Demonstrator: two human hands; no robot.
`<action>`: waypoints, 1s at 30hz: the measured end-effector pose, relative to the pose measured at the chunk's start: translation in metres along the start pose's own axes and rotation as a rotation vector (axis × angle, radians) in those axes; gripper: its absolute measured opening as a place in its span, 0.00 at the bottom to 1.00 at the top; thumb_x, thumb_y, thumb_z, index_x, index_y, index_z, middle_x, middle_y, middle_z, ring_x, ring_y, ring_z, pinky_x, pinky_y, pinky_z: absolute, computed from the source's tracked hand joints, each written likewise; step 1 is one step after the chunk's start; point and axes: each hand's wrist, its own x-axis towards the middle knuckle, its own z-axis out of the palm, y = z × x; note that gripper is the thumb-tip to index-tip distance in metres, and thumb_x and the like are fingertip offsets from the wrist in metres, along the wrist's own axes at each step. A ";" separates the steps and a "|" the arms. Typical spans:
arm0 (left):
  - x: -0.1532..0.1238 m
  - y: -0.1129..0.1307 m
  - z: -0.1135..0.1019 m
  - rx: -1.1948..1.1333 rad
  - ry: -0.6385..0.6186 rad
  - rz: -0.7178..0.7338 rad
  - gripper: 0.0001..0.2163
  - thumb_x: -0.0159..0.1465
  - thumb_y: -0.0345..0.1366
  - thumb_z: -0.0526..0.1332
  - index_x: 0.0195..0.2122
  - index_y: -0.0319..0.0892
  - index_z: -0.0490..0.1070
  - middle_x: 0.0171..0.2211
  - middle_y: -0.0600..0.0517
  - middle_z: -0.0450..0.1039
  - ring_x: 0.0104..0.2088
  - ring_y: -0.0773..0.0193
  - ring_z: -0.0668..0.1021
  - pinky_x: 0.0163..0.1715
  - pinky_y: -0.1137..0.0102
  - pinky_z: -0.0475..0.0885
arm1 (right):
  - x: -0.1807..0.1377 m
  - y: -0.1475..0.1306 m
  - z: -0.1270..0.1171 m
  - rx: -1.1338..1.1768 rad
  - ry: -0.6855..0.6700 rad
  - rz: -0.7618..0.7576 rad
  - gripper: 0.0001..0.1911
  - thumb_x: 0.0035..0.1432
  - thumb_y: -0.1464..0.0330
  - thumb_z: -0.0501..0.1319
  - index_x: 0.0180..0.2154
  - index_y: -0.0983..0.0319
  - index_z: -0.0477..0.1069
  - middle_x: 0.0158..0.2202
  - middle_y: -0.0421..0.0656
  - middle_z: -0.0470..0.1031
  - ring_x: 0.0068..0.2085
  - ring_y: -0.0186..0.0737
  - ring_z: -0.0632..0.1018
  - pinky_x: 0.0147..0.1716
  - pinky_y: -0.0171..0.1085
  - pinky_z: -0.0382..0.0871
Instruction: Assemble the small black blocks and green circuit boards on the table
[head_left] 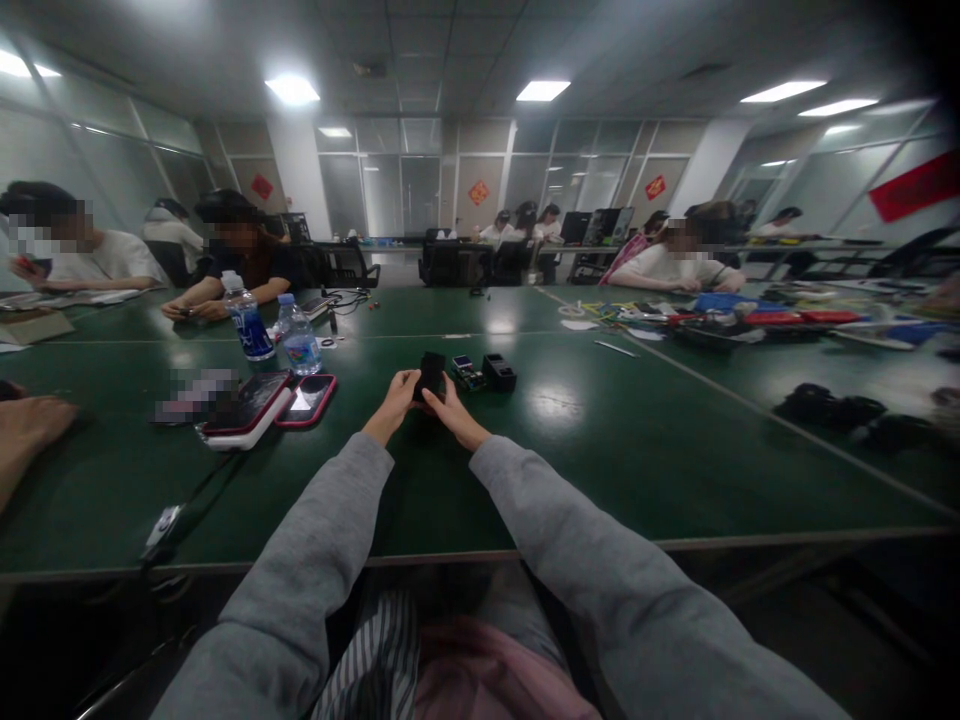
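Both of my arms, in grey sleeves, reach out over a dark green table (600, 450). My left hand (394, 400) and my right hand (456, 410) meet around a small black box-like object (430, 376), held upright just above the table. Fingers of both hands are closed on it. Just beyond it lie a small circuit board with a blue part (466, 372) and a black rectangular case (499, 372).
Two phones in red cases (306, 398) (247, 408) and two water bottles (247, 322) (298, 340) sit to the left. A cable (169, 520) lies near the front edge. Another person's hand (26, 425) rests far left. Several people sit around the tables; tools and black items lie at right (825, 408).
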 end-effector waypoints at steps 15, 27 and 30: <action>0.002 -0.008 -0.002 0.205 0.105 0.112 0.05 0.65 0.34 0.57 0.36 0.40 0.71 0.36 0.49 0.74 0.40 0.62 0.76 0.45 0.66 0.71 | 0.010 0.014 0.002 -0.219 0.259 -0.214 0.35 0.54 0.58 0.63 0.62 0.61 0.58 0.60 0.47 0.64 0.58 0.42 0.68 0.61 0.43 0.58; 0.008 -0.012 -0.017 0.538 0.132 0.105 0.10 0.61 0.35 0.59 0.40 0.42 0.78 0.43 0.47 0.79 0.45 0.57 0.78 0.48 0.65 0.69 | 0.003 0.004 -0.002 -0.627 0.207 -0.271 0.33 0.57 0.65 0.58 0.63 0.62 0.56 0.58 0.49 0.65 0.56 0.42 0.70 0.58 0.42 0.62; 0.006 -0.012 -0.017 0.673 0.095 0.098 0.10 0.62 0.37 0.59 0.41 0.44 0.79 0.43 0.48 0.79 0.45 0.56 0.78 0.47 0.65 0.69 | 0.001 0.003 -0.002 -0.774 0.205 -0.240 0.33 0.58 0.64 0.57 0.64 0.62 0.55 0.55 0.51 0.67 0.53 0.44 0.71 0.55 0.43 0.65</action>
